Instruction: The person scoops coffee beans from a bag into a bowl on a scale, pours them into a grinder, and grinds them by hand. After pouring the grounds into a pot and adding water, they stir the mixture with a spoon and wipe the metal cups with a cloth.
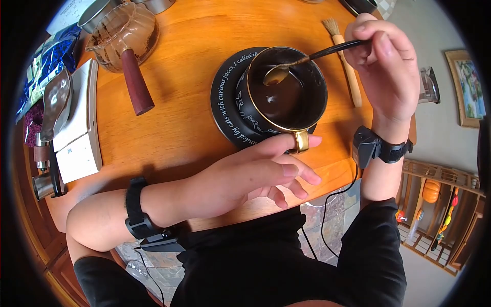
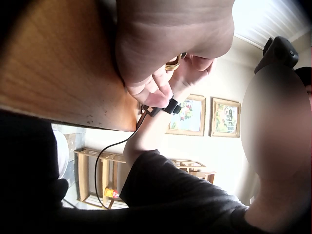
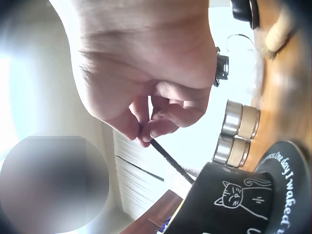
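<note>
A black cup (image 1: pixel 250 110) with a gold rim and white cat drawings stands on a black saucer (image 1: pixel 225 77) with white lettering. Dark brown liquid (image 1: pixel 279 100) lies inside it. My right hand (image 1: pixel 391 66) pinches the black handle of a spoon (image 1: pixel 332 49) between thumb and fingers. The spoon's gold bowl, coated brown, hangs over the liquid within the rim. At the near side, my left hand (image 1: pixel 245 176) has its index finger through the cup's gold handle (image 1: pixel 302 141). Its thumb and other fingers lie loosely bent below the handle.
A wooden-handled brush (image 1: pixel 348 71) lies right of the cup. At the back left stands a glass pot (image 1: pixel 128 36) with a dark red handle. A white box (image 1: pixel 79 133) carries a metal scoop (image 1: pixel 56 105). Two metal canisters (image 3: pixel 234 117) show in the right wrist view.
</note>
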### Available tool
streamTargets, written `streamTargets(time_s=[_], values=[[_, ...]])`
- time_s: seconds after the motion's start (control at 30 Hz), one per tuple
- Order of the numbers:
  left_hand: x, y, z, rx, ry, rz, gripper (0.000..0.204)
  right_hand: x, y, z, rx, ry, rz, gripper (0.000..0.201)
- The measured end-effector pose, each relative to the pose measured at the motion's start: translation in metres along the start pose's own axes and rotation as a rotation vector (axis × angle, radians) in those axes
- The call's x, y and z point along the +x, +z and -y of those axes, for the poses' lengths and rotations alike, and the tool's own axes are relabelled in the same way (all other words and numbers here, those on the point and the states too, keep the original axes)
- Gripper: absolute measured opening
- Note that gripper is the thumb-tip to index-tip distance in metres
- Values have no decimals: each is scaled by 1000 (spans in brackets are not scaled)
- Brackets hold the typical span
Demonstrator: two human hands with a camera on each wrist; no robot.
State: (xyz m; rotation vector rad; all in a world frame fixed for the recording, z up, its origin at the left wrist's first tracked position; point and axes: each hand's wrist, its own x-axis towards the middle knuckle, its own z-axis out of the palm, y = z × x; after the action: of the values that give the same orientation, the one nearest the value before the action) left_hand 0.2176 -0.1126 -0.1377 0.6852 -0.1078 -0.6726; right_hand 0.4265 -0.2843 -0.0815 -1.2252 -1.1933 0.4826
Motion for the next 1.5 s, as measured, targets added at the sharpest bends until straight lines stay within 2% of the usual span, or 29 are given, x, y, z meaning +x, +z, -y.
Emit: streamTargets(time_s=[0.13,0.23,0.33,0.53,0.63,0.83,0.87,1.1,1.27,1.5], values=[[0,0,1,42,19,-5,53,0,11,5,-293,-48,3,22],[-1,-1,3,19,5,-43,43,1,10,4,-318,-135,41,22],[-2,2,2,4,-7,-72,40,1,10,3,-268,-146,-7,22],[-1,5,-4,-114,-55,-80,45,-2,12,2,-305,-156,-94,21],[0,-5,4,-201,-58,37,48,-1,9,2,-313,-187,-42,21],[-1,-1,5,80,126,-131,49,-4,10,2,-235,-215,-79,20],[-1,-3,6,99,158,-91,46,-4,8,-1,-247,-254,-82,17],[-4,0,8,212,139,-155,44,2,22,10,-337,-354,-217,13],[-6,10,8,421,231,-198,46,5,8,6,-423,-518,-133,9],[-10,11,7,532,265,-262,46,13,22,6,-267,-681,-133,6]])
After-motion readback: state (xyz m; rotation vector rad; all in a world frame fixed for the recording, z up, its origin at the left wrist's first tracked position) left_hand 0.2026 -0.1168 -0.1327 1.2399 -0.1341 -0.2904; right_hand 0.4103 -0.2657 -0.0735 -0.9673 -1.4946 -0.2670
